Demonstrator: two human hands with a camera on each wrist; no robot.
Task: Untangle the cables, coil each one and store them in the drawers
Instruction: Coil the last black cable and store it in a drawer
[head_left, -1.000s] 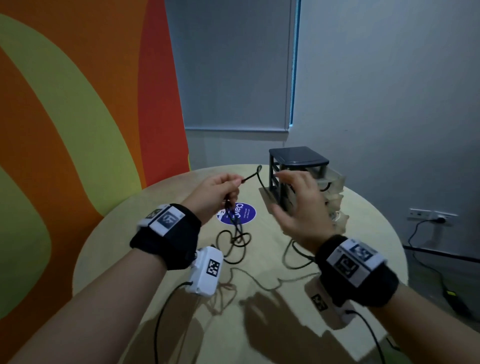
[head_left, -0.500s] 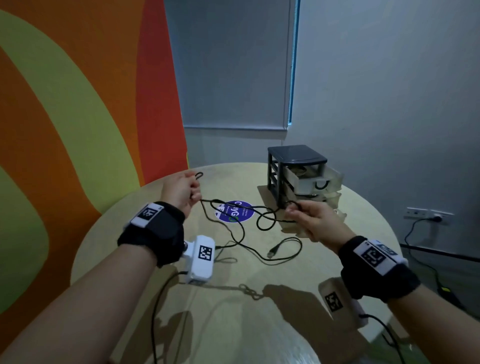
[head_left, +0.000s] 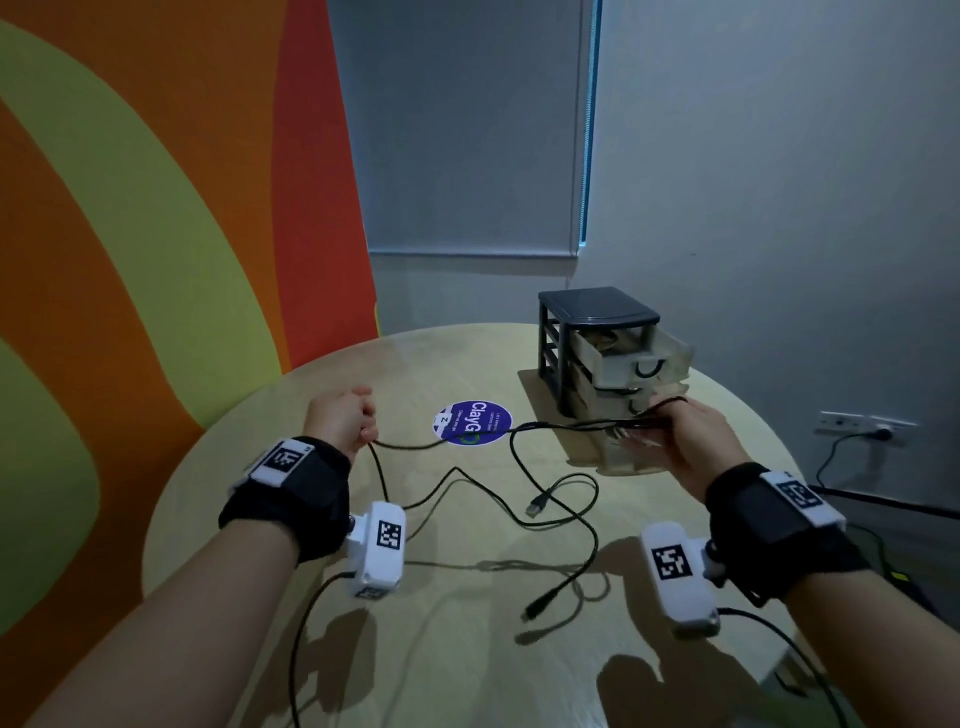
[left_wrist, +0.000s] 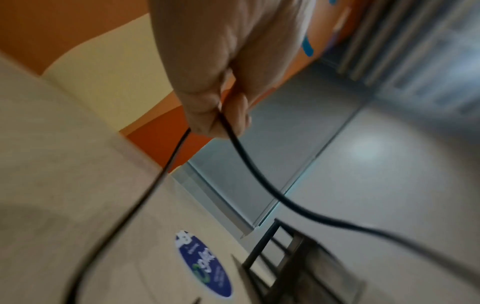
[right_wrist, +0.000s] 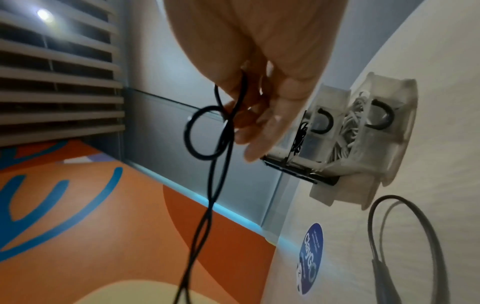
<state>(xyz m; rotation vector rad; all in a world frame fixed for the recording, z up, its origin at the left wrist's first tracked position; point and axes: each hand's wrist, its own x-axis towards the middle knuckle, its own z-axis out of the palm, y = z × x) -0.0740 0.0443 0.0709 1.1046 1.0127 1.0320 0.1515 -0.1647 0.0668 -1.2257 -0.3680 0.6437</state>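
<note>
A long black cable (head_left: 550, 426) runs slack between my two hands over the round table (head_left: 218, 509). My left hand (head_left: 358, 426) pinches one stretch of it; the left wrist view shows thumb and fingers (left_wrist: 207, 115) closed on the cable (left_wrist: 259, 181). My right hand (head_left: 667, 421) holds the other stretch in front of the drawer unit (head_left: 597, 312). In the right wrist view a small loop (right_wrist: 189, 133) hangs by the right hand's fingers (right_wrist: 262, 131). A USB plug (head_left: 535, 504) and a second plug (head_left: 535, 608) lie loose on the table.
The dark-framed drawer unit has clear drawers; the top one (head_left: 670, 358) stands pulled out, and a lower one holds a white cable (right_wrist: 345, 127). A blue round sticker (head_left: 471, 422) marks mid-table. A wall socket (head_left: 878, 431) is off to the right.
My hands were close together over the sticker and have spread apart, left going left and right going right. The bunched cable has drawn out into a long span.
</note>
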